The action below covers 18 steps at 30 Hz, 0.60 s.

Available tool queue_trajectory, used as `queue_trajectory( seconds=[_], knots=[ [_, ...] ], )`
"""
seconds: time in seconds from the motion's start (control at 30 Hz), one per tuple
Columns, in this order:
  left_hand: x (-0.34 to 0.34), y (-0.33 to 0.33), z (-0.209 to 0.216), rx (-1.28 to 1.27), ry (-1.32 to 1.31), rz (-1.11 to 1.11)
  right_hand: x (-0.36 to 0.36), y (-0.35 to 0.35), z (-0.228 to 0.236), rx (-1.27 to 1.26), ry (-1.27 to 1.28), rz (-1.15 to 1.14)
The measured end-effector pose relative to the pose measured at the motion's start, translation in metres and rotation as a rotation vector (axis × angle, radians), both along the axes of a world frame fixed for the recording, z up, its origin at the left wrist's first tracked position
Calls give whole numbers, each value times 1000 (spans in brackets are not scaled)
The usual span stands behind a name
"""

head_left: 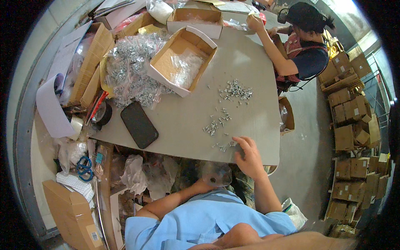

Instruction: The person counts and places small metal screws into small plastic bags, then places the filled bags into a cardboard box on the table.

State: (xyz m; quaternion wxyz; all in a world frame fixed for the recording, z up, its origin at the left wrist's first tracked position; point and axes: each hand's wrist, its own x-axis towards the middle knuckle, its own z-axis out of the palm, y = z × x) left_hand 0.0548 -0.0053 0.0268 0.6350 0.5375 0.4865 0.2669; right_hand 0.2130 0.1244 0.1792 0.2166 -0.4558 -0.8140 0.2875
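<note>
My right hand (pixel 248 159) rests over the near edge of the grey table (pixel 183 133). Its fingers are curved and apart from the thumb, beside a few loose screws (pixel 221 147). Farther in lie a small cluster of screws (pixel 213 128) and a larger pile (pixel 236 90). Below the table edge, at my lap, my left hand (pixel 203 186) is closed on a clear plastic bag (pixel 216 173). The bag's contents are hard to make out, and my left fingertips are partly hidden by it.
An open cardboard box (pixel 166 62) with small clear bags stands beside a heap of bagged hardware (pixel 133 62). A black phone-like slab (pixel 139 125) lies near the front edge. Blue-handled scissors (pixel 85 168) hang at left. Across the table a person (pixel 304 50) works. Cartons (pixel 350 112) line the right.
</note>
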Motion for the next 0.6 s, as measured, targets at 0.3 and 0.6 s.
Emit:
queue_trajectory(
  seconds=[0.3,0.6],
  knots=[
    [1,0,-9,-37,-18,-38,-26,-2,-10,113,-49,-29],
    [2,1,-21,-102,-66,-49,-29,-9,-20,208,-41,-115]
  ],
)
